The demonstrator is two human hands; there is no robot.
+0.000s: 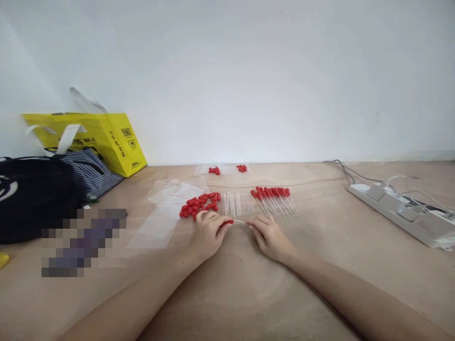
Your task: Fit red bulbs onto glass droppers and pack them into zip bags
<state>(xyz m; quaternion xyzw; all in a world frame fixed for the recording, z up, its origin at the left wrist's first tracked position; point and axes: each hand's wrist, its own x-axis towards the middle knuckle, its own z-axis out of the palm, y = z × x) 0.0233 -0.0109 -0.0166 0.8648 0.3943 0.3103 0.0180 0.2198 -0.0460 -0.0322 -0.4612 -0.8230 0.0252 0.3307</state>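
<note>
My left hand is closed in a pinch on a red rubber bulb. A thin clear dropper tube runs from the bulb's mouth across to my right hand, whose fingertips are closed on its other end. Behind my left hand lies a heap of loose red bulbs. A row of bare clear tubes lies just beyond both hands. To its right rests a row of droppers with red bulbs on their tubes, slanting toward me.
Clear plastic bags lie left of the heap, and another bag with red-bulbed pieces lies near the wall. A yellow bag, a striped pouch and a black bag stand left. A white power strip with cables lies right.
</note>
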